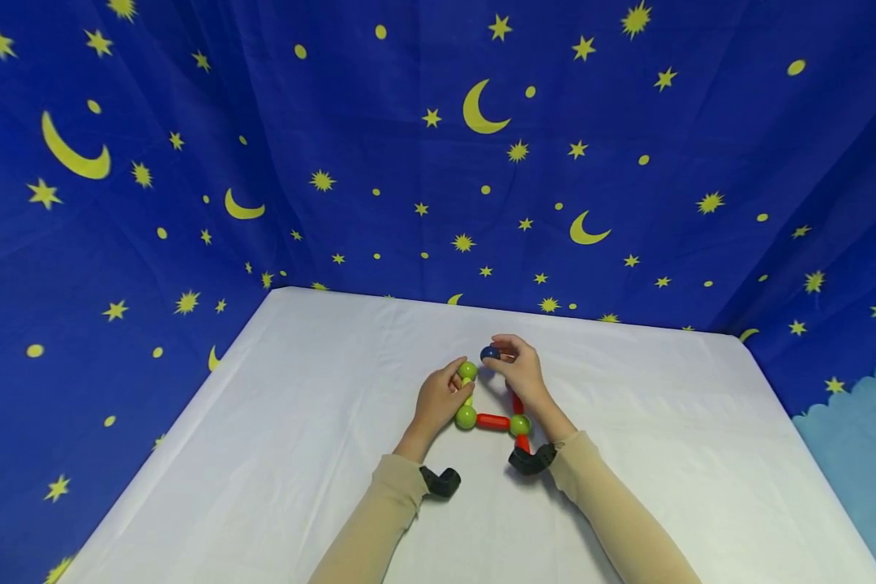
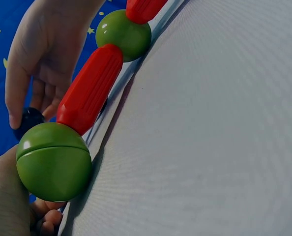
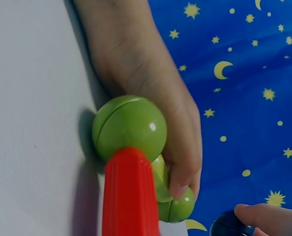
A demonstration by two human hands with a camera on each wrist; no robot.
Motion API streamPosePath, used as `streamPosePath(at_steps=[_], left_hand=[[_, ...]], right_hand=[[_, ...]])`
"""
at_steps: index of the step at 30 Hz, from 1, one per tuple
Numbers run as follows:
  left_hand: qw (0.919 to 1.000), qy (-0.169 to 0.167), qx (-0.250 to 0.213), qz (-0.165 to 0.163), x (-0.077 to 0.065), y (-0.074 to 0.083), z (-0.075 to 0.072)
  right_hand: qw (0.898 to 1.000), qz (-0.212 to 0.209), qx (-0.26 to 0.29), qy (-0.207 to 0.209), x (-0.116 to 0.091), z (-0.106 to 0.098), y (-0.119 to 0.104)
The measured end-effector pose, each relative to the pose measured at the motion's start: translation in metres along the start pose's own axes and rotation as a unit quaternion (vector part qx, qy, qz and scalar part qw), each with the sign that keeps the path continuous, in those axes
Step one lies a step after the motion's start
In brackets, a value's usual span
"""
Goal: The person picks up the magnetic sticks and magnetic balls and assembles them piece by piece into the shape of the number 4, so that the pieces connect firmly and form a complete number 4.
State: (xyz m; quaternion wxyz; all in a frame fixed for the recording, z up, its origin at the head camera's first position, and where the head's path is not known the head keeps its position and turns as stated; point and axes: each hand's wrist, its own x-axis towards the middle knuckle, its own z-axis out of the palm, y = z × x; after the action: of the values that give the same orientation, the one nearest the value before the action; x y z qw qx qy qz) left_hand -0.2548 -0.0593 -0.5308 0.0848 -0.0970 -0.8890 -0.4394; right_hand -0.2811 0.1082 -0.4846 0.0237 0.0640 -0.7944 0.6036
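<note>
On the white table lies a joined structure of balls and rods. My left hand [image 1: 436,399] grips its yellow-green rod [image 1: 470,400], which runs between a far green ball [image 1: 468,370] and a nearer green ball [image 1: 465,418]. From that nearer ball a red rod [image 1: 493,422] leads to another green ball [image 1: 521,426] on the right. Two more red rods meet this right ball, one partly covered by my right hand [image 1: 524,377]. Thumb and fingers of that hand pinch a dark blue ball [image 1: 490,354], held beside the far green ball and apart from it.
The table's white cloth [image 1: 263,454] spreads around the structure. A blue curtain [image 1: 380,146] with yellow stars and moons hangs behind and at both sides. Black wrist mounts [image 1: 531,461] jut inward from the sleeves, the right one close to a red rod.
</note>
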Motion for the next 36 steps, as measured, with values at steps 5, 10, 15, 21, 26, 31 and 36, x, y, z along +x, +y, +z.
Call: streamPosePath(at_steps=[5,10,15,21,26,31,36], left_hand=[[1.0,0.0,-0.006,-0.001,0.0,0.004,-0.002],[1.0,0.002,-0.005,0.0,0.0,0.004,-0.001],[1.0,0.002,0.0,0.0,0.0,0.003,0.001],[1.0,0.003,0.001,0.002,0.0,0.001,0.002],[1.0,0.005,0.004,0.001,0.0,0.001,0.001],[0.9999,0.009,0.0,0.005,0.0,0.0,0.001],[0.9999,0.008,-0.007,0.006,-0.001,-0.001,0.002]], right_hand=[[0.999,0.008,0.035,0.007,-0.005,-0.003,-0.006],[0.999,0.018,0.042,0.011,-0.012,-0.008,-0.01],[0.999,0.012,0.041,0.017,-0.019,-0.011,-0.013],[0.999,-0.001,0.032,0.015,-0.028,-0.014,-0.013],[0.999,-0.003,0.035,0.016,-0.036,-0.016,-0.016],[0.999,0.002,0.042,0.023,-0.047,-0.019,-0.016],[0.998,0.002,0.049,0.03,-0.061,-0.024,-0.016]])
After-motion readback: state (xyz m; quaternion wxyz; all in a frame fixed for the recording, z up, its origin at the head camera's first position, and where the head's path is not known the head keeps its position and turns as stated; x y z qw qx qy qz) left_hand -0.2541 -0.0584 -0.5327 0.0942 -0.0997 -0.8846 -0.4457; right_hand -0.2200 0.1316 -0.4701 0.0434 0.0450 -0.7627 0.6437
